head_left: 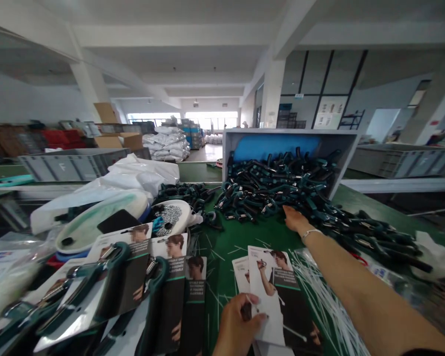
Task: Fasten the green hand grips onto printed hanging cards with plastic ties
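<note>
My left hand (239, 321) is low in the middle of the view, its thumb and fingers closed on a printed backing card (263, 289). A white tie shows at the card's holes, and further cards lie beneath it. Stretched forward, my right hand (293, 218) touches the front of a heap of dark green and black hand grippers (274, 183). Its fingertips are hard to make out against the heap. To the left lie several cards with hand grippers fastened on them (111, 282), overlapping each other.
White cable ties (319, 296) lie right of the cards on the green table (226, 237). A tipped grey crate (346, 163) spills the heap. Left are a white tub of small metal parts (183, 212), an oval lid (96, 222) and a plastic bag (141, 170).
</note>
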`<action>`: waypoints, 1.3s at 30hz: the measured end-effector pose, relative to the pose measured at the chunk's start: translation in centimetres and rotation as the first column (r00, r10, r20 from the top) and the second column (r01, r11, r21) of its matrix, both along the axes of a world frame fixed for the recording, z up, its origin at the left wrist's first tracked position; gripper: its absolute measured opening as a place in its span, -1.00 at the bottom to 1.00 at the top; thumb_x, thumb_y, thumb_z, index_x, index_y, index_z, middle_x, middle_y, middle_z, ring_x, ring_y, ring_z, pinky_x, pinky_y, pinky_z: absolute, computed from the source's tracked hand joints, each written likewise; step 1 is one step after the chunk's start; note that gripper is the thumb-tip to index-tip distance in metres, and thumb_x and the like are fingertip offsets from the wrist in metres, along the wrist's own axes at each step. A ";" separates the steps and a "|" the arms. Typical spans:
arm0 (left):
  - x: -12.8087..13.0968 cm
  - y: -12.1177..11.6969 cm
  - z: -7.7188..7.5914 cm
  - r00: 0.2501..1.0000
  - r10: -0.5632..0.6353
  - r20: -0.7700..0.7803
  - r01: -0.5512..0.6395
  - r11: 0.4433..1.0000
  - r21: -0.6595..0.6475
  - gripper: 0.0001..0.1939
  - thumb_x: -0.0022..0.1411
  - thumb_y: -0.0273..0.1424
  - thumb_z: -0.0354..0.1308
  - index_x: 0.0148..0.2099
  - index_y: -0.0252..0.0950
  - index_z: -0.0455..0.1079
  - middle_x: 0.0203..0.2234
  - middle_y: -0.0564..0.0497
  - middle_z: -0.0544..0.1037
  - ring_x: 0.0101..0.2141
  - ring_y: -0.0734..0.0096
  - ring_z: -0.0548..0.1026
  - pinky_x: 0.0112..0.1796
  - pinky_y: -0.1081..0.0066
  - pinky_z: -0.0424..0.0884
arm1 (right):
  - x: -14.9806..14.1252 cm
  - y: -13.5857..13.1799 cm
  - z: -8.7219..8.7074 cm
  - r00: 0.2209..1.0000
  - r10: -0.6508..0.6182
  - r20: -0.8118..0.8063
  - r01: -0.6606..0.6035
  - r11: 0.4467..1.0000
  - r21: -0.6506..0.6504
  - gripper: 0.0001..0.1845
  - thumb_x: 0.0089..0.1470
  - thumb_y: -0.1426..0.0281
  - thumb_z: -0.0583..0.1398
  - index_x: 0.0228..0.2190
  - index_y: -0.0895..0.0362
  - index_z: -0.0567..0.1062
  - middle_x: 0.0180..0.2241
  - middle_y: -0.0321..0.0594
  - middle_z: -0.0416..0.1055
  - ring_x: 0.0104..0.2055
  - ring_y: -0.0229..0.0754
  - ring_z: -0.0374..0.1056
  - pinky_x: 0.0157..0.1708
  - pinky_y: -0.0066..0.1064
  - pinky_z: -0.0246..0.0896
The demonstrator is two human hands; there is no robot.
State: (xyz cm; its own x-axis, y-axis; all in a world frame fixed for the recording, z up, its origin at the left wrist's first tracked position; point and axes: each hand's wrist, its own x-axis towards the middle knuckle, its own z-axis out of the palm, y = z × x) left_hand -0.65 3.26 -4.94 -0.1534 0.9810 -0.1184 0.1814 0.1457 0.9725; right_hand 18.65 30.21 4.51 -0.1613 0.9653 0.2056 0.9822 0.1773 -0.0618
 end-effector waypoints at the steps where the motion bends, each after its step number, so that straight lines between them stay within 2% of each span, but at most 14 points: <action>1: -0.1 0.2 -0.2 0.999 0.014 0.041 -0.013 1.000 -0.024 -0.72 -0.16 -0.38 0.24 -0.30 -0.32 0.41 -0.61 0.12 0.38 -0.59 0.56 0.25 -0.58 0.57 0.15 | -0.2 0.8 -0.4 1.000 -0.011 0.003 0.011 1.000 -0.004 -0.66 0.12 0.30 0.10 -0.07 0.16 0.31 -0.06 -0.14 0.28 -0.13 -0.15 0.29 -0.18 -0.18 0.27; 4: -0.1 0.5 -0.6 0.995 0.041 0.088 -0.034 0.996 -0.083 -0.72 -0.16 -0.35 0.23 -0.31 -0.32 0.39 -0.66 0.15 0.31 -0.64 0.58 0.20 -0.65 0.57 0.12 | -0.8 1.7 -1.1 1.000 -0.024 0.001 0.024 1.000 0.010 -0.69 0.12 0.32 0.11 -0.11 0.20 0.35 -0.11 -0.10 0.32 -0.15 -0.14 0.31 -0.20 -0.20 0.27; 8: 0.0 0.4 0.0 0.997 0.058 -0.048 -0.062 0.996 -0.066 -0.77 -0.17 -0.39 0.23 -0.35 -0.29 0.38 -0.61 0.13 0.35 -0.58 0.53 0.26 -0.59 0.56 0.18 | -1.3 0.1 -0.4 0.999 0.026 -0.045 -0.021 0.994 0.108 -0.70 0.14 0.36 0.03 -0.12 0.23 0.36 -0.17 0.07 0.37 -0.09 0.01 0.29 -0.20 -0.21 0.20; 13: -0.2 -0.2 1.4 0.981 0.040 -0.191 -0.042 0.999 -0.008 -0.74 -0.15 -0.43 0.21 -0.30 -0.26 0.38 -0.41 0.05 0.45 -0.41 0.42 0.36 -0.37 0.48 0.27 | -0.3 -5.2 1.8 0.979 0.106 -0.172 -0.073 0.979 0.190 -0.59 0.14 0.26 0.00 -0.03 0.20 0.28 -0.15 0.08 0.38 -0.05 0.07 0.25 -0.16 -0.19 0.13; 17: -0.4 -0.7 2.3 0.972 -0.012 -0.236 0.016 1.000 0.019 -0.72 -0.11 -0.40 0.20 -0.25 -0.26 0.38 -0.32 0.00 0.44 -0.32 0.36 0.37 -0.28 0.44 0.26 | 0.7 -10.3 2.6 0.909 0.105 -0.403 -0.073 0.993 0.093 -0.58 0.17 0.22 -0.12 -0.20 0.23 0.38 -0.44 -0.08 0.45 -0.39 -0.13 0.38 -0.40 -0.36 0.23; 20: -0.5 -1.0 2.6 0.969 -0.029 -0.246 0.043 0.998 0.053 -0.72 -0.09 -0.39 0.19 -0.24 -0.27 0.38 -0.30 0.00 0.42 -0.30 0.35 0.38 -0.27 0.43 0.26 | 0.4 -13.8 1.8 0.698 0.063 -0.713 -0.234 0.962 -0.144 -0.55 0.13 0.14 -0.11 -0.39 0.19 0.39 -0.56 -0.21 0.40 -0.58 -0.26 0.30 -0.59 -0.47 0.18; 22: -0.5 -1.1 2.7 0.968 -0.032 -0.250 0.052 0.996 0.072 -0.72 -0.09 -0.39 0.19 -0.24 -0.28 0.38 -0.30 -0.01 0.42 -0.29 0.35 0.38 -0.26 0.43 0.26 | -0.3 -15.8 0.6 0.455 -0.075 -0.887 -0.406 0.869 -0.282 -0.61 0.06 0.11 0.00 -0.43 0.17 0.38 -0.59 -0.28 0.37 -0.60 -0.30 0.27 -0.60 -0.49 0.17; 24: -0.4 -1.1 2.8 0.964 -0.039 -0.264 0.063 0.995 0.081 -0.72 -0.08 -0.38 0.19 -0.24 -0.28 0.38 -0.31 -0.01 0.43 -0.29 0.34 0.38 -0.26 0.43 0.26 | -1.0 -17.4 -0.6 0.337 -0.224 -0.914 -0.483 0.792 -0.373 -0.66 0.00 0.13 0.08 -0.36 0.16 0.38 -0.61 -0.33 0.34 -0.59 -0.31 0.27 -0.61 -0.50 0.15; 26: -0.4 -1.1 2.9 0.958 -0.036 -0.284 0.062 0.995 0.084 -0.74 -0.09 -0.38 0.19 -0.26 -0.29 0.39 -0.32 0.00 0.44 -0.30 0.36 0.38 -0.27 0.44 0.26 | -1.5 -18.6 -1.8 0.373 -0.296 -0.879 -0.476 0.752 -0.455 -0.62 0.02 0.16 0.06 -0.19 0.14 0.35 -0.62 -0.36 0.34 -0.61 -0.30 0.27 -0.64 -0.51 0.11; 28: -0.5 -1.0 3.0 0.950 -0.028 -0.312 0.054 0.996 0.076 -0.76 -0.10 -0.39 0.19 -0.29 -0.29 0.39 -0.37 0.02 0.44 -0.34 0.39 0.38 -0.31 0.46 0.25 | -1.8 -19.7 -2.5 0.487 -0.272 -0.830 -0.439 0.745 -0.502 -0.54 0.09 0.18 -0.03 -0.02 0.13 0.24 -0.63 -0.36 0.35 -0.61 -0.27 0.29 -0.66 -0.51 0.09; 30: -1.0 -1.0 3.1 0.937 -0.053 -0.344 0.071 0.997 0.039 -0.79 -0.09 -0.35 0.19 -0.33 -0.29 0.39 -0.45 0.05 0.43 -0.41 0.43 0.37 -0.39 0.49 0.22 | -1.8 -20.5 -2.8 0.627 -0.151 -0.764 -0.406 0.774 -0.486 -0.52 0.13 0.20 -0.09 0.04 0.14 0.20 -0.62 -0.32 0.38 -0.58 -0.24 0.33 -0.63 -0.48 0.12; 33: -2.6 -1.2 3.6 0.897 -0.210 -0.390 0.204 0.977 -0.057 -0.79 -0.08 -0.30 0.18 -0.33 -0.26 0.42 -0.54 0.10 0.42 -0.49 0.45 0.36 -0.48 0.52 0.17 | -1.6 -21.3 -2.5 0.790 0.162 -0.592 -0.417 0.849 -0.324 -0.62 0.11 0.25 -0.04 -0.11 0.11 0.39 -0.46 -0.21 0.48 -0.45 -0.18 0.39 -0.45 -0.37 0.24; 36: -4.4 -1.3 4.7 0.848 -0.324 -0.419 0.295 0.946 -0.133 -0.78 -0.09 -0.30 0.18 -0.32 -0.25 0.44 -0.56 0.10 0.43 -0.52 0.45 0.37 -0.51 0.52 0.16 | -1.3 -21.9 -1.8 0.858 0.335 -0.389 -0.413 0.900 -0.136 -0.67 0.07 0.32 0.01 -0.17 0.10 0.45 -0.28 -0.14 0.48 -0.27 -0.12 0.39 -0.26 -0.29 0.23; 39: -4.6 -0.6 6.4 0.837 -0.186 -0.515 0.164 0.982 -0.089 -0.79 0.01 -0.27 0.09 -0.36 -0.29 0.44 -0.53 0.03 0.48 -0.47 0.39 0.41 -0.46 0.49 0.21 | -1.2 -22.3 -1.0 0.865 0.399 -0.305 -0.447 0.888 -0.107 -0.59 -0.01 0.43 0.04 -0.08 0.13 0.40 -0.27 -0.13 0.45 -0.26 -0.15 0.37 -0.24 -0.32 0.24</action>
State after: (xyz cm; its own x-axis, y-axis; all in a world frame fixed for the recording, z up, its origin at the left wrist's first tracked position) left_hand -5.23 2.71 1.46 -0.0291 0.9936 -0.1091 0.6838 0.0994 0.7229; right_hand 17.48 7.94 3.50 -0.5243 0.8399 0.1402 0.7562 0.5349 -0.3769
